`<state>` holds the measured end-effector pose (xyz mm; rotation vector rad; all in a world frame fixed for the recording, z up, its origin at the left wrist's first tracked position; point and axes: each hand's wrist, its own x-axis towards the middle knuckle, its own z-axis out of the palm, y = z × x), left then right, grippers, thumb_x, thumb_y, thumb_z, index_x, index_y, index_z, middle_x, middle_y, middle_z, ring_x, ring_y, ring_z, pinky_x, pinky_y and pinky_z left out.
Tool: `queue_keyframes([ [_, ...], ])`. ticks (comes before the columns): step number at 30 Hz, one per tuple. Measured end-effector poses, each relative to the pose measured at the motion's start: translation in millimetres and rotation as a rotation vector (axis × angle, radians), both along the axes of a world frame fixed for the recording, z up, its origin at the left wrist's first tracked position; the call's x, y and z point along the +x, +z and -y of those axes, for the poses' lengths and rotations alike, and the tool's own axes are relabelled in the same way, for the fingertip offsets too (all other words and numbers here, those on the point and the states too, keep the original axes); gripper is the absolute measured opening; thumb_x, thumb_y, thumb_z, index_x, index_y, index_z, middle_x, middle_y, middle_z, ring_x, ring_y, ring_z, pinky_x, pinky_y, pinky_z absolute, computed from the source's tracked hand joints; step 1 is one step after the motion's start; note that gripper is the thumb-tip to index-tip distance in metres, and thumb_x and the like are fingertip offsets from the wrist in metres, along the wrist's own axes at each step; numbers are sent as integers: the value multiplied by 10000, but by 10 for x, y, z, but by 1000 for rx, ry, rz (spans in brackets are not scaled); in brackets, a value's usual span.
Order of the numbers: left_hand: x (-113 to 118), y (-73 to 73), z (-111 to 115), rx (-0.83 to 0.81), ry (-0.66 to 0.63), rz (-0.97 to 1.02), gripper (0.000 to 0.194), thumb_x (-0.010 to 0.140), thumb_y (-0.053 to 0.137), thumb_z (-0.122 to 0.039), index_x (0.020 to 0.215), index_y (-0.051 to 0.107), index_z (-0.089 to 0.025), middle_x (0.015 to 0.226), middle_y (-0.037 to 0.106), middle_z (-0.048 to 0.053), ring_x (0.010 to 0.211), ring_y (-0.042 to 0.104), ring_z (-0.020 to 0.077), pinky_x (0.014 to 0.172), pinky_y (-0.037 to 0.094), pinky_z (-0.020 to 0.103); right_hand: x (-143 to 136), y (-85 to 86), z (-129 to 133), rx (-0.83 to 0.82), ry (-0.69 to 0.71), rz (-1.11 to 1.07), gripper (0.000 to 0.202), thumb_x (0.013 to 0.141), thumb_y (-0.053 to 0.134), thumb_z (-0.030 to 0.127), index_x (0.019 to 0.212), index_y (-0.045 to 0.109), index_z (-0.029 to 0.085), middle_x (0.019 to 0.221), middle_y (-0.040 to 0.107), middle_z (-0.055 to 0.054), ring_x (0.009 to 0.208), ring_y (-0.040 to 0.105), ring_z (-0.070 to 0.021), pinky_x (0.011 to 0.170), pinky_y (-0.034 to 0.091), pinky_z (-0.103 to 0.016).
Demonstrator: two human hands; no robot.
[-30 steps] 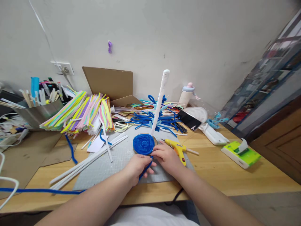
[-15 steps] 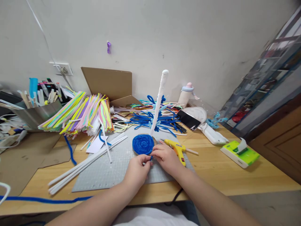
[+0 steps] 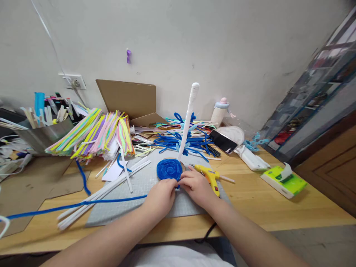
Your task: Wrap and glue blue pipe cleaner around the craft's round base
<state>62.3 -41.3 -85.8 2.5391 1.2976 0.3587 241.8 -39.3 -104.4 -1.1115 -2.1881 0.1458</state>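
Note:
A spiral of blue pipe cleaner (image 3: pixel 169 169) covers a round base, whose brown edge shows at its right. From its back edge a white fuzzy stem (image 3: pixel 187 122) rises, leaning slightly right. My left hand (image 3: pixel 162 194) is closed at the front edge of the spiral, on a long blue pipe cleaner (image 3: pixel 83 203) that trails off to the left. Close beside it, my right hand (image 3: pixel 196 185) pinches at the same edge, with its fingertips on the blue strand. What lies between the fingertips is mostly hidden. A yellow glue gun (image 3: pixel 210 176) lies just right of my right hand.
Under the work is a grey cutting mat (image 3: pixel 116 213). White pipe cleaners (image 3: pixel 102 194) lie across its left side. Behind are coloured pipe cleaner bundles (image 3: pixel 97 133), blue strands (image 3: pixel 167 141) and a cardboard box (image 3: pixel 130 98). A phone (image 3: pixel 223 141) and tissue pack (image 3: pixel 283 181) are at right.
My left hand has turned over and shifted slightly left and up, its knuckles now hiding the fingertips. The long blue strand has swung up across the mat. My right hand has barely moved.

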Motion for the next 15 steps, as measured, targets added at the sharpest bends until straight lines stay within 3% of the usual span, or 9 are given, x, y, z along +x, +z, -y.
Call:
queue_keyframes([
  [3, 30, 5, -65, -108, 48, 116, 185, 842, 451, -132, 894, 613, -204, 904, 676, 27, 843, 619, 172, 739, 449, 270, 5, -11, -12, -13, 3, -13, 201, 830, 554, 101, 801, 695, 241, 859, 677, 6, 813, 611, -137, 1062, 321, -437],
  [10, 72, 83, -113, 3, 77, 17, 220, 856, 406, -139, 831, 621, -180, 866, 646, 64, 843, 598, 198, 724, 430, 294, 20, 5, -21, 12, 25, 33, 180, 843, 555, 129, 828, 685, 253, 855, 668, 6, 833, 606, -148, 1071, 305, -462],
  [15, 104, 107, -152, -117, 142, 97, 168, 794, 469, -127, 789, 626, -183, 830, 676, 44, 785, 608, 174, 689, 412, 264, 5, 42, 1, 33, 6, 77, 192, 846, 544, 114, 786, 679, 237, 815, 654, 5, 793, 600, -140, 1081, 293, -464],
])
